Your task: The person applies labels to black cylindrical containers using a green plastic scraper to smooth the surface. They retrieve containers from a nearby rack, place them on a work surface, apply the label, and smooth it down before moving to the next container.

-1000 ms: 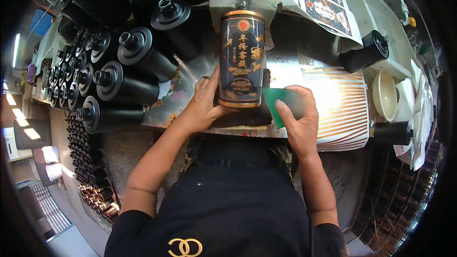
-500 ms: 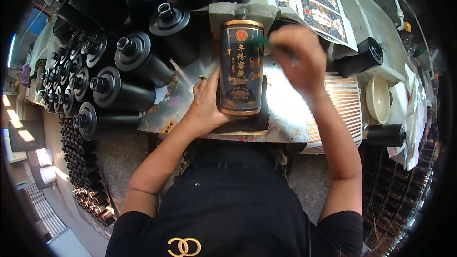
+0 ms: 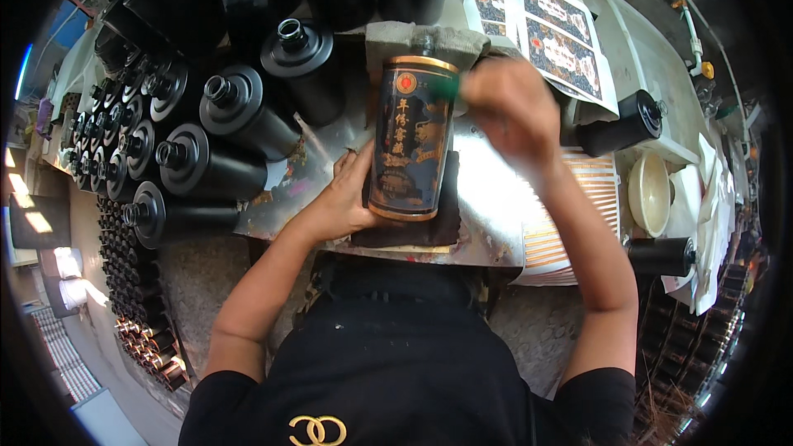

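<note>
Plainly, the black-and-gold bottle (image 3: 411,140) lies on its side a little toward twelve o'clock from the view's centre, neck pointing to twelve and base toward the person, on a dark pad (image 3: 388,237), with its neck against a grey support (image 3: 388,35). At its eight o'clock side, the left hand (image 3: 345,196) is curled around the lower body, spread about as wide as that curve needs; the fingers beneath are hidden. At two o'clock, the right hand (image 3: 512,107) is blurred but looks closed on a green scraper (image 3: 447,87), whose edge is at the bottle's upper face; how firmly it presses, I cannot tell. The bottle seems rigid, smooth and fairly weighty, probably breakable and apt to roll or slip, and its patterned surface may mark easily. Its steadiest hold would likely be low on the side, near the gold base rim, with the palm cradling from below and the fingers off the decorated front. Plain black bottles (image 3: 239,103) stand toward ten o'clock, printed sheets (image 3: 562,29) lie toward one, and a striped sheet (image 3: 570,219) toward four.
</note>
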Motion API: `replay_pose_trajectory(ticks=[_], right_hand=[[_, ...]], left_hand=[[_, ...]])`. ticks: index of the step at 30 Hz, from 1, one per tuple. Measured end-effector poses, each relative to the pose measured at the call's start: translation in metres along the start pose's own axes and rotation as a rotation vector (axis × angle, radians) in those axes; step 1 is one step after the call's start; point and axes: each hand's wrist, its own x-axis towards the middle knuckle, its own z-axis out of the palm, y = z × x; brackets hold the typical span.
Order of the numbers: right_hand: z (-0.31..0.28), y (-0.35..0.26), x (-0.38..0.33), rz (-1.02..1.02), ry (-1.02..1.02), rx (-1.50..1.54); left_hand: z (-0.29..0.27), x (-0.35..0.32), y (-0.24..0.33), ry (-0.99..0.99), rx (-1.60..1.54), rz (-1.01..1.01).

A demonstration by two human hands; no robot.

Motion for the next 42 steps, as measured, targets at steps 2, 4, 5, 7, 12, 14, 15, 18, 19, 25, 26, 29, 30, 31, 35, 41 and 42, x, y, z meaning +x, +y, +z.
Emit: replay_pose_trajectory(ticks=[2, 4, 5, 7, 12, 14, 15, 18, 19, 25, 26, 29, 30, 31, 35, 41, 42], right_hand=[[-0.005, -0.039, -0.035, -0.017, -0.231, 0.154], [-0.017, -0.073, -0.031, 0.135, -0.325, 0.500], [-0.012, -0.070, -0.029, 0.183, -0.301, 0.539], [-0.007, -0.052, -0.012, 0.448, -0.283, 0.593], [-0.006, 0.012, 0.025, 0.160, -0.017, -0.013], [-0.004, -0.011, 0.001, -0.175, -0.134, 0.017], [-0.012, -0.036, -0.009, -0.103, -0.236, 0.185], [-0.005, -0.054, -0.014, 0.146, -0.332, 0.514], [-0.001, -0.052, -0.012, 0.240, -0.331, 0.585], [-0.006, 0.011, 0.035, 0.172, -0.083, 0.056], [-0.004, 0.010, 0.024, -0.034, -0.078, -0.033], [-0.006, -0.043, -0.010, -0.177, -0.278, 0.283], [-0.019, -0.067, 0.002, -0.009, -0.466, 0.412], [-0.010, -0.066, 0.000, 0.119, -0.454, 0.496], [-0.001, -0.002, 0.030, 0.442, -0.228, 0.370], [-0.010, -0.041, -0.003, -0.223, -0.362, 0.207], [-0.020, -0.062, -0.001, -0.069, -0.501, 0.343]], left_hand=[[-0.001, 0.000, -0.007, -0.004, -0.004, 0.039], [-0.002, -0.001, -0.011, -0.006, -0.006, 0.054], [-0.005, -0.002, -0.011, -0.019, -0.003, 0.048], [-0.006, -0.003, -0.013, -0.030, -0.042, 0.046], [-0.004, -0.001, -0.005, 0.031, 0.065, 0.085], [-0.007, -0.002, -0.001, 0.076, 0.153, 0.122], [-0.008, -0.002, 0.001, 0.105, 0.178, 0.158], [-0.009, -0.008, 0.004, 0.154, 0.246, 0.168], [-0.009, -0.008, 0.007, 0.165, 0.250, 0.164], [-0.003, -0.006, 0.014, 0.162, 0.207, 0.106], [-0.001, -0.005, 0.013, 0.169, 0.179, 0.099], [0.005, 0.000, -0.003, 0.234, 0.138, 0.115], [0.008, 0.001, -0.007, 0.256, 0.133, 0.123], [0.005, 0.001, -0.007, 0.162, 0.127, 0.075], [0.002, 0.001, 0.002, 0.155, 0.124, 0.133], [-0.001, -0.017, 0.026, 0.253, 0.312, 0.035], [0.001, -0.019, 0.025, 0.271, 0.355, 0.047]])
